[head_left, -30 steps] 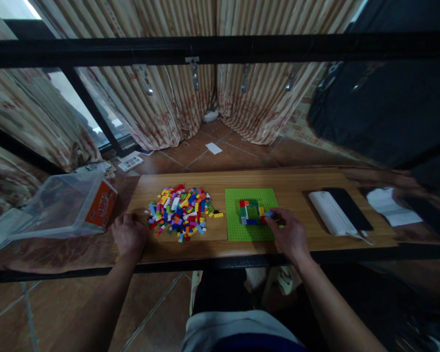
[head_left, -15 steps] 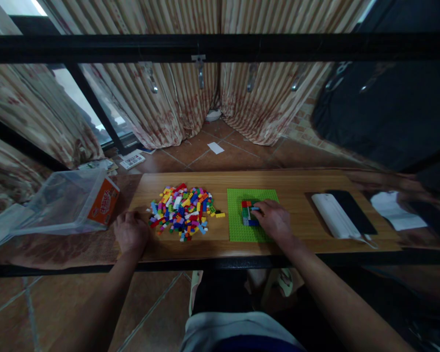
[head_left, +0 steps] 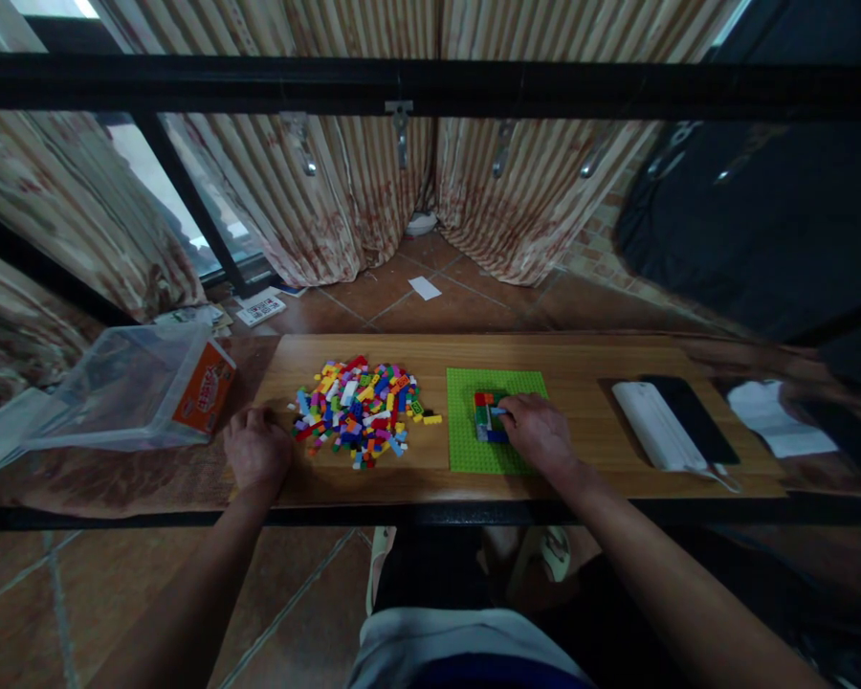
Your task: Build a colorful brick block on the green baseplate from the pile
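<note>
Locate blue brick [head_left: 498, 411] at brick frame [head_left: 481, 417] on green baseplate [head_left: 460, 431], pinched in nearly closed grip of right hand [head_left: 543, 431]. Find brick pile [head_left: 359, 411] at baseplate's nine o'clock, and left hand [head_left: 257, 448] on bench [head_left: 581, 359], with grip opening not discernible.

Head camera: worn by you, looking forward and down from above your shirt [head_left: 430, 630].
Wooden board [head_left: 581, 356]: mid-frame, crosswise, viewed from above its near side.
Left hand [head_left: 258, 448] and right hand [head_left: 538, 429]: both in your view, farther off than the shirt.
Curtains [head_left: 344, 191]: distant background, facing you behind the dark bar [head_left: 466, 88].
Width: your view runs from clear bin [head_left: 150, 383] to dark cloth [head_left: 761, 220].
</note>
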### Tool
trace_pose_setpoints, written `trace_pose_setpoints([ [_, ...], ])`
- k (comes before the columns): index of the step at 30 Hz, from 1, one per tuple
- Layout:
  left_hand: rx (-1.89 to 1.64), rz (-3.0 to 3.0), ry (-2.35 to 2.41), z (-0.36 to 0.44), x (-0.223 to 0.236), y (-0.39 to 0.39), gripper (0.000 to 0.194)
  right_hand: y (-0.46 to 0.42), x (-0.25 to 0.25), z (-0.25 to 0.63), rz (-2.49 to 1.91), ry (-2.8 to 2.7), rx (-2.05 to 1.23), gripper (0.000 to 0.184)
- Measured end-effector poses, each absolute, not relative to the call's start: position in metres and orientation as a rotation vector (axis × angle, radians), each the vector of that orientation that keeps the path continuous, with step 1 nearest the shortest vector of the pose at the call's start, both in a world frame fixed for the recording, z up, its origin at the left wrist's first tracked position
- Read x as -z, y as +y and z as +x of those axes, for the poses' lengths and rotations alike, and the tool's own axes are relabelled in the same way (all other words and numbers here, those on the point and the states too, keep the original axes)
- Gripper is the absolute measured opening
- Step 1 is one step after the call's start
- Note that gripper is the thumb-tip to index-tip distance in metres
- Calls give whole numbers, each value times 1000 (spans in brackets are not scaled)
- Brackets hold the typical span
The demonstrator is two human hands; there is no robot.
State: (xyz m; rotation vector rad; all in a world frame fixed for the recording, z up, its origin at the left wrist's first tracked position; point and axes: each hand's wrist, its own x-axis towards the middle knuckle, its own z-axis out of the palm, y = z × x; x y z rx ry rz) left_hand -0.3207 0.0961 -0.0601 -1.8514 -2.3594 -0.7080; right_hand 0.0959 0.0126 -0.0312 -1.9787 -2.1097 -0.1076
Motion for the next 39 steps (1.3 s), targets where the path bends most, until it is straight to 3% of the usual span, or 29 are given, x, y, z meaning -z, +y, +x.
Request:
trace_pose_setpoints([
  [19,598,-1861,-2322,-322,63,96,35,16,41,100,-1898,-2069,27,19],
  [39,693,-1858,-2361,-320,60,96,34,18,24,107,-1825,-2140,-207,7],
])
